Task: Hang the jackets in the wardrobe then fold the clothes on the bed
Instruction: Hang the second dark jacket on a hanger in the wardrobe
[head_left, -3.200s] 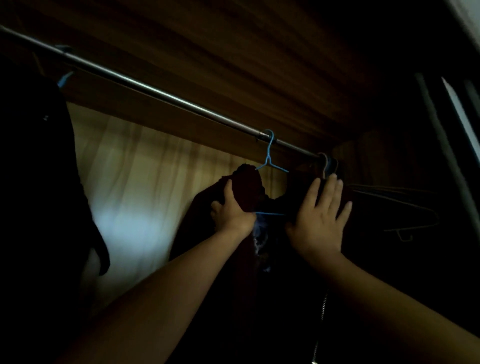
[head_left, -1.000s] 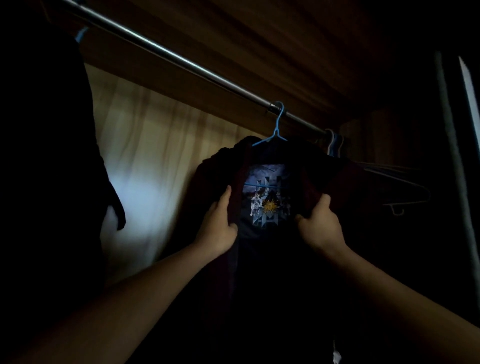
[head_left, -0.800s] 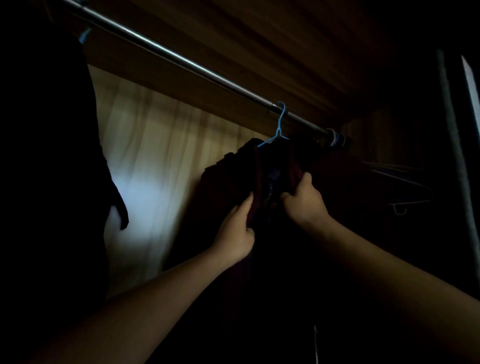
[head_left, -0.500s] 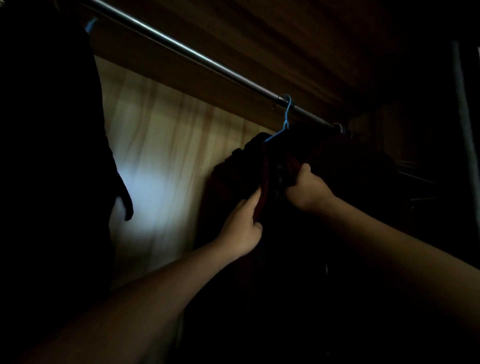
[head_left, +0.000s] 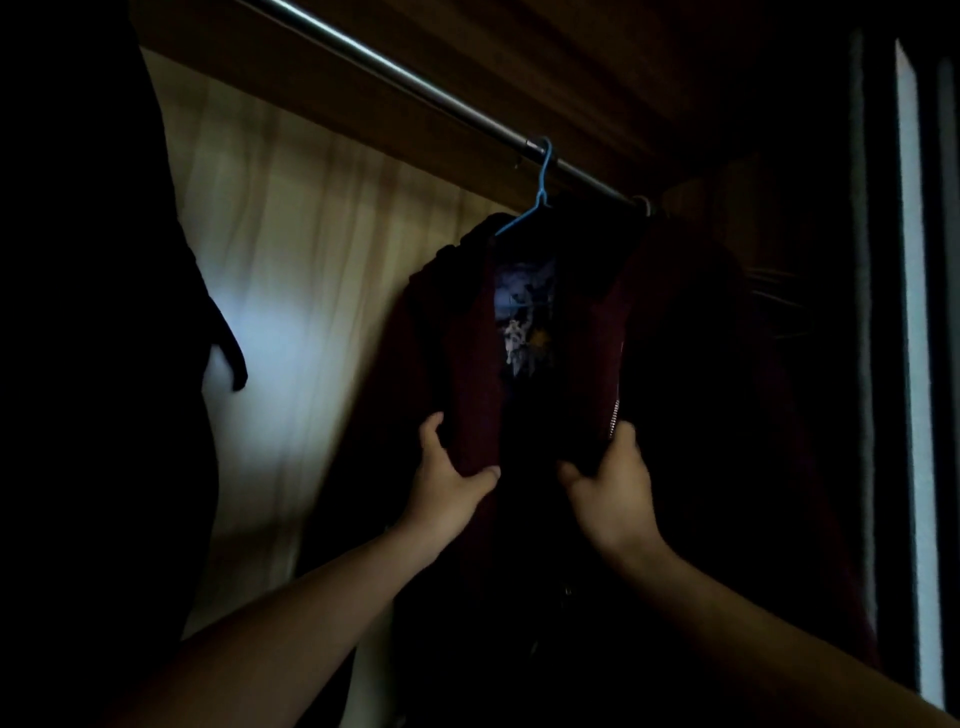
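A dark maroon jacket (head_left: 475, 374) hangs from a blue wire hanger (head_left: 537, 195) on the metal wardrobe rail (head_left: 395, 78). Its front stands a little apart, showing a printed lining or shirt (head_left: 524, 317) inside. My left hand (head_left: 447, 480) grips the jacket's left front edge, thumb over the cloth. My right hand (head_left: 610, 480) grips the right front edge just below its zipper (head_left: 615, 413). Both hands are at the same height, below the print.
A dark garment (head_left: 93, 312) hangs at the left and fills that side. The lit wooden back wall (head_left: 291, 291) shows between the two. More dark clothes and empty hangers (head_left: 779, 301) sit at the rail's right end. A wardrobe door edge (head_left: 909, 312) stands at the far right.
Both hands have slid down the jacket's front edges from near the collar and moved apart, so the front now shows the print again. The view has tilted slightly down.
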